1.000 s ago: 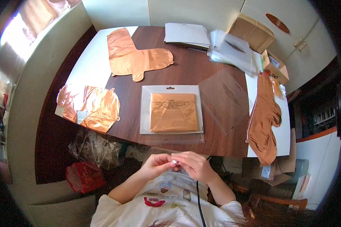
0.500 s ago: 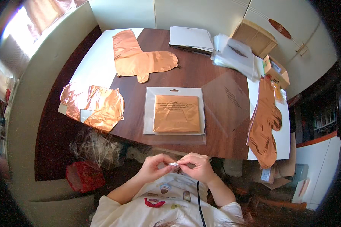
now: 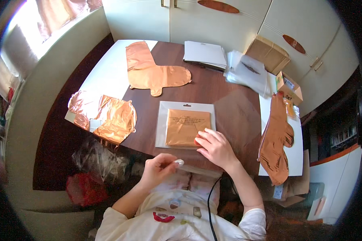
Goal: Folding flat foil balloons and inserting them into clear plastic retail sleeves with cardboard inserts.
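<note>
My left hand point(image 3: 159, 170) is closed in a pinch on a small whitish, shiny piece point(image 3: 179, 162), too small to name, in front of the table's near edge. My right hand point(image 3: 216, 149) reaches over the lower right corner of a flat package, its fingers apart and slightly bent. I cannot tell whether its fingertips touch the package. The package is a clear bag with a white backing card point(image 3: 161, 120) and a hanging slot on top. Inside it shows a folded copper foil balloon point(image 3: 183, 134), with printed text over it.
Flat copper foil balloons lie on the brown table point(image 3: 169, 54): an L-shaped one point(image 3: 155, 74), a crumpled one point(image 3: 114, 120) and a long one point(image 3: 275, 140). White cards point(image 3: 205, 53), clear bags point(image 3: 247, 74) and cardboard boxes point(image 3: 268, 54) line the back. A black cable point(image 3: 210, 205) hangs before me.
My hands were together at the small whitish piece. The right has let go and moved up to the package; the left keeps the piece and has shifted slightly left. The view has tilted upward.
</note>
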Demonstrator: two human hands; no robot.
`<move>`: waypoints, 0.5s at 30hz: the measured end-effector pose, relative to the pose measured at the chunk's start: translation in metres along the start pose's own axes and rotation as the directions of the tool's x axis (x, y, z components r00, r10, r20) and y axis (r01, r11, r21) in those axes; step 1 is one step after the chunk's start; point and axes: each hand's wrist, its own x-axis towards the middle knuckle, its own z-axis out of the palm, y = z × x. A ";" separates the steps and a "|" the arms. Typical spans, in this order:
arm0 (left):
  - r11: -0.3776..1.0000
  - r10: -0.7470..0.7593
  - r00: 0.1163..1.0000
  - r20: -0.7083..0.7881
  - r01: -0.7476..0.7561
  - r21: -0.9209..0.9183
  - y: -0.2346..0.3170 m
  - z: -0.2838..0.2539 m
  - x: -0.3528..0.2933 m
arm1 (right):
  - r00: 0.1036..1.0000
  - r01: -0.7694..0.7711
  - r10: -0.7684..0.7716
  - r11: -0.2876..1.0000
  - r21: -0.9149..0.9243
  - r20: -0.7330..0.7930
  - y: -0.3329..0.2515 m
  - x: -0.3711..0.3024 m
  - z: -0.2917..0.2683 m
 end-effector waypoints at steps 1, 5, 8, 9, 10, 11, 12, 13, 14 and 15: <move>1.000 0.024 0.996 -0.081 -0.023 0.017 0.000 0.003 0.001 | 1.000 0.015 -0.015 1.000 -0.019 0.002 0.005 0.001 0.003; 0.765 0.418 0.906 -0.072 -0.308 0.566 0.001 0.002 0.009 | 0.998 0.067 -0.067 0.996 -0.065 0.003 0.012 0.002 0.009; 0.638 0.594 0.804 0.007 -0.477 0.604 -0.007 0.003 0.020 | 0.991 0.134 -0.134 0.980 -0.145 0.015 0.011 0.006 0.009; 0.559 0.659 0.751 0.040 -0.525 0.642 -0.007 0.004 0.021 | 0.990 0.138 -0.137 0.980 -0.147 0.014 0.010 0.007 0.008; 0.558 0.662 0.749 0.040 -0.527 0.641 -0.005 0.006 0.021 | 0.989 0.147 -0.144 0.976 -0.161 0.030 0.009 0.008 0.006; 0.540 0.644 0.763 0.057 -0.506 0.673 -0.003 0.007 0.020 | 0.988 0.155 -0.149 0.972 -0.175 0.046 0.009 0.009 0.004; 0.519 0.626 0.777 0.074 -0.485 0.703 -0.001 0.008 0.019 | 0.988 0.155 -0.149 0.972 -0.178 0.045 0.009 0.009 0.003; 0.517 0.629 0.774 0.073 -0.487 0.704 -0.002 0.008 0.020 | 0.989 0.148 -0.145 0.979 -0.138 0.038 0.010 0.011 0.001; 0.455 0.634 0.763 0.125 -0.499 0.738 -0.003 0.007 0.021 | 0.990 0.142 -0.140 0.985 -0.099 0.031 0.011 0.012 0.000; 0.389 0.636 0.751 0.177 -0.510 0.767 -0.003 0.007 0.023 | 0.990 0.143 -0.141 0.984 -0.102 0.029 0.011 0.013 -0.002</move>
